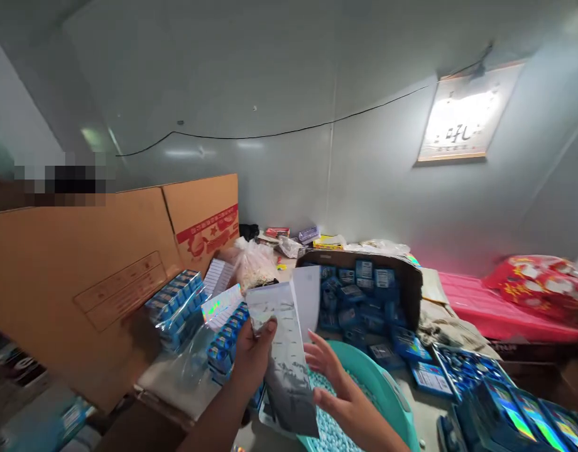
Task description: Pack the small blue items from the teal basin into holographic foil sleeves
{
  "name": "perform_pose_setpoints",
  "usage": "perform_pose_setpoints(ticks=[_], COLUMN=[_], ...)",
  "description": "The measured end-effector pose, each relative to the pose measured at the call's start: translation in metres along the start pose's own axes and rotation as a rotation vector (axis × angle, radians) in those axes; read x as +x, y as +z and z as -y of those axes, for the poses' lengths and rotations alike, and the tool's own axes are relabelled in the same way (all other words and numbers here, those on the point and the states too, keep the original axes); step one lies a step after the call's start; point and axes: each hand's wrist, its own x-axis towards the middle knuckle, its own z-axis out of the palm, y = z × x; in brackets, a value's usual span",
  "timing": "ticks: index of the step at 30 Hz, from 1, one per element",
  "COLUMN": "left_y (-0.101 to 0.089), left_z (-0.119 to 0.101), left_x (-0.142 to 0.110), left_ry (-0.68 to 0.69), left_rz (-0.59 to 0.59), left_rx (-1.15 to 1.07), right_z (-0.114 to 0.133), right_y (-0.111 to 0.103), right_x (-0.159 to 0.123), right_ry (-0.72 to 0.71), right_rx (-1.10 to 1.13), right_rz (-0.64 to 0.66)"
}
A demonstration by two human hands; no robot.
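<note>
Left hand (254, 355): pinched the silver foil pouch (282, 358) near its top edge, thumb pressed on its face.
Right hand (333, 386): spread, fingers apart, just beside the silver foil pouch, not gripping it.
Pouch: hung between the hands, over the teal plastic basin (387, 392), with one white paper sheet (308, 298) just behind it.
Counts: two hands; one basin, holding many light blue beads (331, 408) at 5 o'clock; one open cardboard box (359, 260) of blue packets at 1 o'clock; two shrink-wrapped stacks of blue cartons (176, 307) at 10 o'clock.
Surface: the grey desk (440, 408) carried them all.
Room: a red-covered bed (496, 301) lay at 2 o'clock, below a white panel wall (279, 176).
Edges: the basin ran off the bottom of the view; the open cardboard box stood well beyond the hands.
</note>
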Motion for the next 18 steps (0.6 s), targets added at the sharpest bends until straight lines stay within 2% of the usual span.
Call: perform_pose_setpoints(ticks=[3,6,10,12,15,18], left_y=[-0.016,-0.029,-0.039,-0.044,-0.054,-0.067], left_z=[-0.004,-0.002,-0.001,-0.001,0.003,0.016], left_x=[-0.003,-0.006,-0.004,0.002,0.015,0.023], left_ry=[0.000,0.004,0.060,0.153,0.268,0.191], left_rz=[-0.087,-0.153,-0.148,-0.127,-0.180,-0.121], left_rx=[0.000,-0.003,0.039,0.081,0.110,0.051], right_z=[0.003,0.005,0.002,0.001,0.001,0.004], right_y=[0.025,0.047,0.064,0.068,0.069,0.066], right_x=[0.013,0.027,0.044,0.051,0.058,0.066], right_ry=[0.045,0.030,0.014,0.038,0.061,0.054], right_rx=[0.087,0.191,0.222,0.221,0.243,0.281], right_rz=[0.141,0.190,0.109,0.051,0.015,-0.014])
